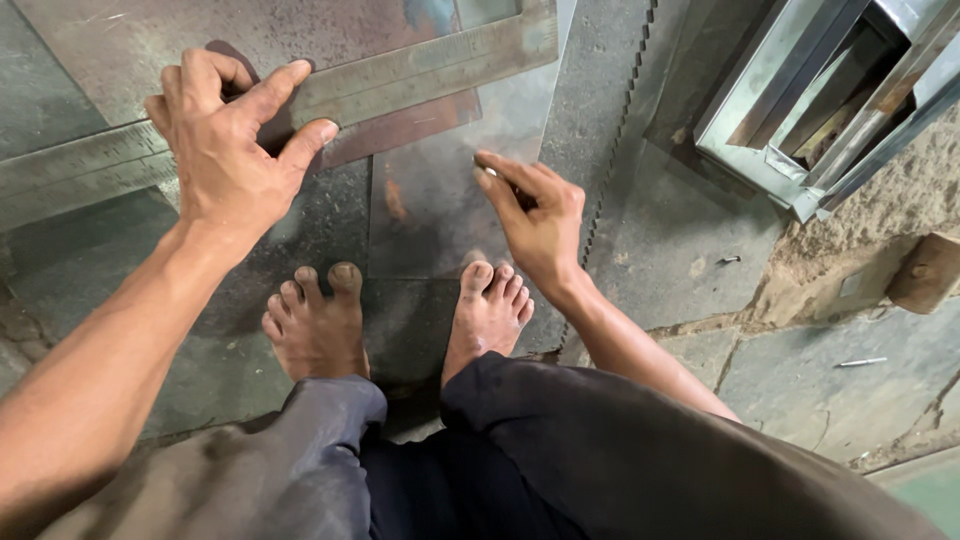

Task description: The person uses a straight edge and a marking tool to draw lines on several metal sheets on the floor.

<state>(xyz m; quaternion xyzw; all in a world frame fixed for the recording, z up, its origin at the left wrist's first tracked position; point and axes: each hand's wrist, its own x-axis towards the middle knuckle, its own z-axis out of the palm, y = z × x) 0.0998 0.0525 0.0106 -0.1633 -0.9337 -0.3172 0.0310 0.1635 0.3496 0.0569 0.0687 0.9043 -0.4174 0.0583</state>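
My left hand (232,140) presses down on a long steel ruler (420,68) that lies across a dull metal sheet (440,200) on the floor, thumb and fingers spread over its edge. My right hand (535,215) pinches a small thin metal scriber or nail (487,170) between thumb and fingers, its tip just above the sheet below the ruler. My two bare feet (315,325) stand on the sheet's near edge, and I crouch over them in dark trousers.
A strip with a toothed edge (620,130) runs beside the sheet on the right. A folded sheet-metal duct piece (830,100) lies at the top right. A wooden block (925,272) and a loose nail (860,362) rest on the cracked stone floor.
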